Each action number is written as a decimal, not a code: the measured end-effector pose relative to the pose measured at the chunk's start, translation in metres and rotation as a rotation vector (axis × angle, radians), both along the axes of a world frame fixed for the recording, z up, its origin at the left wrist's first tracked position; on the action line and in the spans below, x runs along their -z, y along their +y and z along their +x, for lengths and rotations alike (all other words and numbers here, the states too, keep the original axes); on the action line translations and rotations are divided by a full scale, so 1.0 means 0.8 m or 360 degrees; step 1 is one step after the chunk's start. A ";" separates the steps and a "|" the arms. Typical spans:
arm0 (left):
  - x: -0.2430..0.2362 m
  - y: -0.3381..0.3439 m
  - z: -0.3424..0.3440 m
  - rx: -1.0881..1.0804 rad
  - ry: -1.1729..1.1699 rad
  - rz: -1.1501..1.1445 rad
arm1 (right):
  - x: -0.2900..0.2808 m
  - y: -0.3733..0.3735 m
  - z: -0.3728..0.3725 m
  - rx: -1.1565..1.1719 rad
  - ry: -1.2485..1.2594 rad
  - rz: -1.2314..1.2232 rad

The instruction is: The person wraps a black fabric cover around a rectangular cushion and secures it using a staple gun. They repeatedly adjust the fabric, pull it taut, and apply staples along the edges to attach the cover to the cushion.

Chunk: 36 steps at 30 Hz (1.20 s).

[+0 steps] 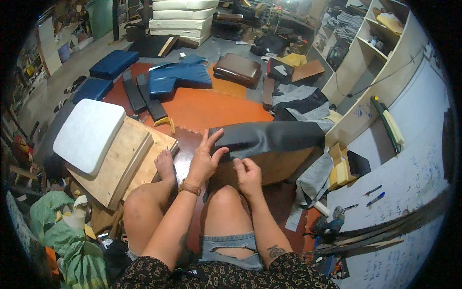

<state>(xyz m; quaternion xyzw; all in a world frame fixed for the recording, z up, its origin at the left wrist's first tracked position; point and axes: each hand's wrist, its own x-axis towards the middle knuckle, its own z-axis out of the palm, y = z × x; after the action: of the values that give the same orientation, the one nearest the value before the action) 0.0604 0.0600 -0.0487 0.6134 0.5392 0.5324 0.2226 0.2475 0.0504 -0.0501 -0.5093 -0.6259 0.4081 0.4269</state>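
A cushion panel covered in black vinyl point(269, 137) stands on its edge before my knees, with its bare wooden board point(276, 166) facing me. My left hand point(206, 158) rests at the panel's left upper corner, fingers stretched out and apart against the vinyl. Just right of it, my right hand point(249, 176) is closed in a pinch beside the vinyl's lower edge, in front of the board. Whatever its fingertips hold is too small to make out. The vinyl is creased near its middle.
Stacked plywood boards point(137, 159) carry a white pad point(90, 135) at my left. Blue cushions point(179, 77) and a brown cushion point(237, 69) lie ahead on the orange sheet point(211, 108). At right are grey fabric scraps point(313, 178), a power drill point(332, 224) and a shelf point(358, 72).
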 end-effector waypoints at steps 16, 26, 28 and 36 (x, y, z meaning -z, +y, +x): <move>0.010 0.072 -0.056 0.0162 0.0178 -0.0187 | 0.378 -0.349 0.317 0.0507 -0.1255 -0.1602; 0.011 0.071 -0.060 0.0166 0.0137 -0.0142 | 0.368 -0.330 0.328 0.0837 -0.0337 -0.2268; 0.010 0.070 -0.059 0.0177 0.0151 -0.0121 | 0.359 -0.337 0.326 0.0840 -0.0334 -0.2210; 0.012 0.062 -0.050 0.0113 0.0229 -0.0099 | 0.351 -0.356 0.360 0.0835 -0.0361 -0.2048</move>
<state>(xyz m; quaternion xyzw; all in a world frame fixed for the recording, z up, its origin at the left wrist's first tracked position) 0.0200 0.1094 -0.0586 0.6616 0.5480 0.4617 0.2208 0.5356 -0.2345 -0.3312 -0.8342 -0.1575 0.5253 0.0574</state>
